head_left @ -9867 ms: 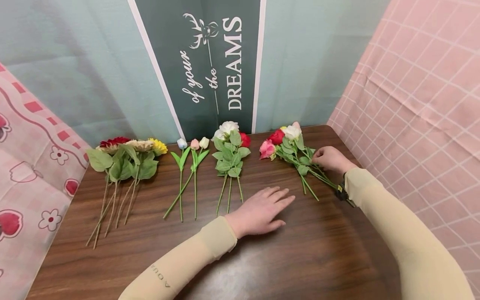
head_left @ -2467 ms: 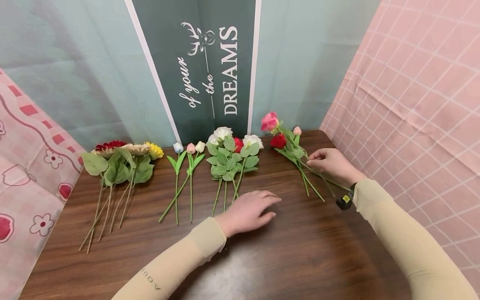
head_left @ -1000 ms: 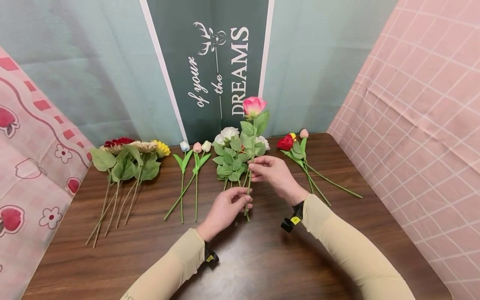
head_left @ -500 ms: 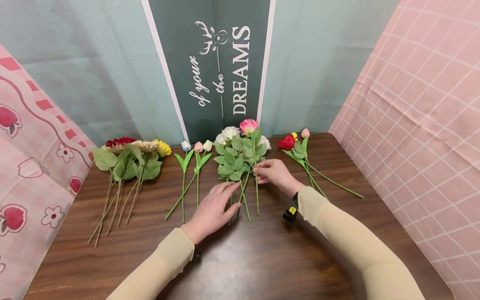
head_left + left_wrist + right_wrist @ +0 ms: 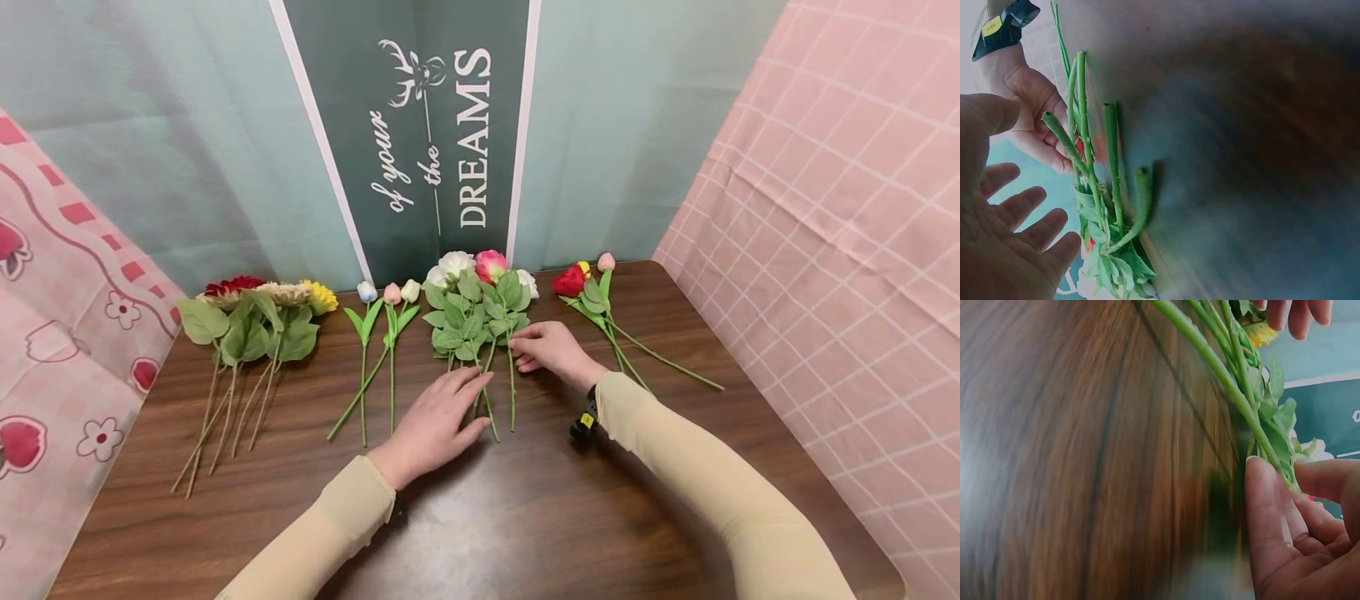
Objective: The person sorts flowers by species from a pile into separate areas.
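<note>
A pink rose (image 5: 491,266) lies on the middle bunch in the head view, beside white roses (image 5: 453,268). My right hand (image 5: 555,354) is at its stem; in the right wrist view the thumb and a finger pinch a green stem (image 5: 1225,375). Over the lower stems of that bunch, my left hand (image 5: 435,421) is spread with its fingers extended. Its palm and loose fingers (image 5: 1032,234) show in the left wrist view, apart from the cut stem ends (image 5: 1110,131). The red rose of this bunch is hidden in the head view.
Tulips (image 5: 392,293) lie left of the bunch, and sunflower-like blooms (image 5: 321,296) with a dark red one (image 5: 232,287) farther left. A red rose (image 5: 570,282), a yellow bloom and a pink tulip (image 5: 606,262) lie right. Cloths hang around the brown table (image 5: 585,517).
A white rose, then the pink rose, went from the right group to the middle bunch. Since one second ago the pink rose has been lowered flat, and my left hand has let go of its stem.
</note>
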`<state>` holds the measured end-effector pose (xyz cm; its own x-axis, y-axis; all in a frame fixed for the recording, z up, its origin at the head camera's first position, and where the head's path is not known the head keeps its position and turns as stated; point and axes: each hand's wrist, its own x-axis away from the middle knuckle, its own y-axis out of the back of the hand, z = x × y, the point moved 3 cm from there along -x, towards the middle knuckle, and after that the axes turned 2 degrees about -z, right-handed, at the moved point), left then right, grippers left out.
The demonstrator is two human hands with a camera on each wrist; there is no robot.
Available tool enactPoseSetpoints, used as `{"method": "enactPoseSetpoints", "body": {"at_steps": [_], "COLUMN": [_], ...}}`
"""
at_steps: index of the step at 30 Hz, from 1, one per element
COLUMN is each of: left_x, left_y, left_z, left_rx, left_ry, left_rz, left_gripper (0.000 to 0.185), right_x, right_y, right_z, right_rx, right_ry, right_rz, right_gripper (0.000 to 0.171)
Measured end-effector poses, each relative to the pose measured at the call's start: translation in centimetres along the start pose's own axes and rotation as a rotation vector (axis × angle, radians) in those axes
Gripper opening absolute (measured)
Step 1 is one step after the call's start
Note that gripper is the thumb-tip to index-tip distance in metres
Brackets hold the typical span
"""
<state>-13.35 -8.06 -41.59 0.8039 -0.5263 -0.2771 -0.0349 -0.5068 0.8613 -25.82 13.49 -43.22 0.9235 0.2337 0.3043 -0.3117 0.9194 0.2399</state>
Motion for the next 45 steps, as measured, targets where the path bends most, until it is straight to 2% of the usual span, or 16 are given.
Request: {"method": "enactPoseSetpoints", "body": {"at_steps": [5, 8, 11, 14, 16, 18, 20, 25, 31, 37, 45], "left_x": [-0.8, -1.6, -2.7, -4.1, -5.0, -5.8, -6.6, -8.1, -8.7, -8.4, -8.1], "left_y": [-0.1, -0.1, -0.4, -0.7, -1.0, -1.5, -2.2, -4.5, -6.8, -7.0, -6.6], "left_z": [-0.7, -1.4, -2.4, -3.6, -4.5, -5.4, -6.2, -8.0, -9.8, -10.5, -9.8], "left_rx": [-0.048, -0.08, -0.124, -0.192, -0.234, -0.27, -0.297, -0.324, -0.315, -0.311, -0.281], "left_ry": [-0.05, -0.085, -0.138, -0.204, -0.238, -0.268, -0.286, -0.307, -0.344, -0.36, -0.345], "left_rz": [0.049, 0.082, 0.111, 0.136, 0.159, 0.179, 0.204, 0.253, 0.285, 0.292, 0.292], "left_gripper": [0.067, 0.067, 0.068, 0.071, 0.073, 0.074, 0.074, 0.073, 0.071, 0.07, 0.068], "right_x": [0.3, 0.5, 0.7, 1.0, 1.3, 1.5, 1.7, 1.9, 1.8, 1.8, 2.3], "right_y": [2.6, 5.2, 8.6, 12.2, 14.4, 16.1, 17.2, 18.0, 17.8, 17.7, 18.2], "right_z": [-0.1, 0.0, -0.2, -0.4, -0.7, -1.1, -1.5, -2.6, -3.4, -3.5, -2.4], "right_rx": [0.088, 0.165, 0.256, 0.42, 0.54, 0.663, 0.725, 0.811, 0.857, 0.899, 0.869], "right_ry": [0.043, 0.082, 0.119, 0.142, 0.141, 0.125, 0.105, 0.08, 0.071, 0.084, 0.136], "right_rz": [-0.029, -0.067, -0.148, -0.24, -0.269, -0.264, -0.227, -0.145, -0.154, -0.175, -0.209], "right_gripper": [0.032, 0.033, 0.032, 0.031, 0.031, 0.031, 0.03, 0.027, 0.019, 0.015, 0.019]}}
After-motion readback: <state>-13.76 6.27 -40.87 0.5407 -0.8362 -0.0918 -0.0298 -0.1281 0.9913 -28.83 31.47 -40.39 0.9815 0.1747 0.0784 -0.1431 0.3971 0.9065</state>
